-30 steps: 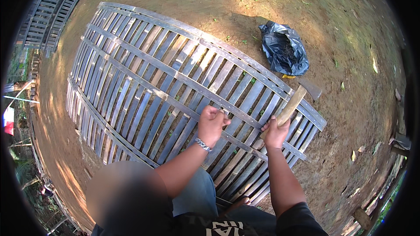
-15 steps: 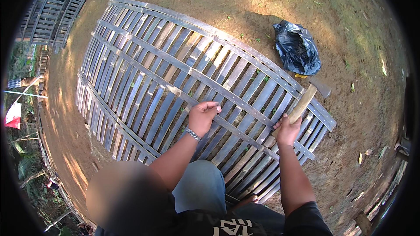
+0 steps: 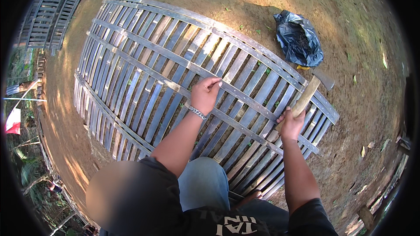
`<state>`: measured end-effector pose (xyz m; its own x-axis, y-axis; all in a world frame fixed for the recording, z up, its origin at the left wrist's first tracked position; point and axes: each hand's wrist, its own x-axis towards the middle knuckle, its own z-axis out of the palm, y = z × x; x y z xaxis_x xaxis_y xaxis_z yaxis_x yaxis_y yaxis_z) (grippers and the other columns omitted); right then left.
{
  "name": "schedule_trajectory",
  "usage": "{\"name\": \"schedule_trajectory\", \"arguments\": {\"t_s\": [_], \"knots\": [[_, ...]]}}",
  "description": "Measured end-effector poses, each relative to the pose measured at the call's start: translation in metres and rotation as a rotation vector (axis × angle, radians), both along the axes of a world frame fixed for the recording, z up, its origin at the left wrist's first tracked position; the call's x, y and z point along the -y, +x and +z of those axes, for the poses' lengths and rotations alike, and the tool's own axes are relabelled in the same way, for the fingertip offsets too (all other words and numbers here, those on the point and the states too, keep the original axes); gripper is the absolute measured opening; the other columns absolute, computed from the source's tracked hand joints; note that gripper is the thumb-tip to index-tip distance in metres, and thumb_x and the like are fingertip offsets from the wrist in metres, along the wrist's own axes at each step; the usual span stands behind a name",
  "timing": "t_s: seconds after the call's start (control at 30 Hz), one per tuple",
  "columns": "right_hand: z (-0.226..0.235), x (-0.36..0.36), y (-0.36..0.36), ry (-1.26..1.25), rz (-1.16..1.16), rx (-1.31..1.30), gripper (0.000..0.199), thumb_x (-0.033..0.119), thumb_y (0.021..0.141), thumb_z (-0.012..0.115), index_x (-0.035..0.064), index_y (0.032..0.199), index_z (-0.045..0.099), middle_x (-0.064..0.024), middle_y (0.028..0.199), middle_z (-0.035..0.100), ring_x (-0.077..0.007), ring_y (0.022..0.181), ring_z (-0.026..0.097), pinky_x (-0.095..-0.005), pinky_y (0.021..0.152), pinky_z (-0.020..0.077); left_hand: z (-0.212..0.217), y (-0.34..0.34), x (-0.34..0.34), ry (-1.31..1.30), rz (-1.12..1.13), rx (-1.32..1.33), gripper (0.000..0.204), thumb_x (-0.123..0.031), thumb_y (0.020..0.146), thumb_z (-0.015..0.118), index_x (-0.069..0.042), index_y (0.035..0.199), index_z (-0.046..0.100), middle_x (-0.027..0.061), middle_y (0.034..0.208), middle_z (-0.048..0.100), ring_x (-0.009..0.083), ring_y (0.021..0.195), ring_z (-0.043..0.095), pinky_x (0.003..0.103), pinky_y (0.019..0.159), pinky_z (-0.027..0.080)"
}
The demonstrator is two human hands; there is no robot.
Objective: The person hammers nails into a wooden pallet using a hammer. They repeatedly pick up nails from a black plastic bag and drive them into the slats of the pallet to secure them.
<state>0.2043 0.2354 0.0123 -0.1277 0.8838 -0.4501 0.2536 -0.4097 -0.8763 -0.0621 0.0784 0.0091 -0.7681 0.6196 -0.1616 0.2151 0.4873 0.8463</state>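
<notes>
Left hand pinched narrow on a crossbar of the slatted bamboo panel; right hand gripping a wooden-handled hammer, raised above the panel.

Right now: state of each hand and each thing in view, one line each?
left hand: fingertips pinched at a cross rail of the slat panel
right hand: shut on the hammer handle
hammer: raised, head up and away from the person
slat panel: lying flat on the dirt
black plastic bag: crumpled on the ground beside the panel
</notes>
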Motion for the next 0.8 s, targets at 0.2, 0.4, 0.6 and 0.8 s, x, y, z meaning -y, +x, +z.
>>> {"name": "schedule_trajectory", "arguments": {"t_s": [0.2,0.4,0.6,0.8], "knots": [[0.001,0.001,-0.001,-0.014,-0.011,-0.011,0.029,0.005,0.101,0.061,-0.0005,0.119,0.041,-0.0085,0.08,0.057,-0.0166,0.055,0.059,-0.0323,0.05,0.0533,-0.018,0.004,-0.004,0.065,0.011,-0.1,0.024,-0.006,0.093,0.075,-0.001,0.116,0.071,0.0117,0.097,0.078,0.0148,0.081,0.074,0.03,0.073,0.058],[-0.002,0.0,0.0,-0.007,-0.009,-0.013,0.028,0.005,0.101,0.061,-0.0008,0.119,0.041,-0.0084,0.079,0.057,-0.0165,0.055,0.058,-0.0327,0.05,0.0532,-0.023,0.006,-0.005,0.112,-0.01,-0.178,0.021,-0.007,0.093,0.074,-0.001,0.113,0.07,0.012,0.097,0.078,0.0169,0.081,0.074,0.031,0.073,0.059],[0.001,0.0,0.0,-0.017,0.005,-0.022,0.028,0.005,0.101,0.061,-0.0012,0.119,0.041,-0.0084,0.08,0.057,-0.016,0.056,0.059,-0.0325,0.05,0.0537,-0.028,0.006,-0.004,0.109,-0.011,-0.295,0.019,-0.008,0.093,0.074,-0.001,0.11,0.07,0.0123,0.095,0.077,0.0188,0.08,0.075,0.032,0.073,0.059],[-0.001,-0.001,0.001,-0.005,0.012,-0.01,0.03,0.005,0.101,0.061,-0.0017,0.122,0.041,-0.0085,0.081,0.057,-0.0158,0.056,0.059,-0.0329,0.051,0.0549,-0.023,0.006,-0.005,0.101,-0.046,-0.303,0.018,-0.008,0.091,0.075,-0.002,0.109,0.071,0.0124,0.095,0.077,0.0226,0.08,0.075,0.034,0.071,0.058]]}}
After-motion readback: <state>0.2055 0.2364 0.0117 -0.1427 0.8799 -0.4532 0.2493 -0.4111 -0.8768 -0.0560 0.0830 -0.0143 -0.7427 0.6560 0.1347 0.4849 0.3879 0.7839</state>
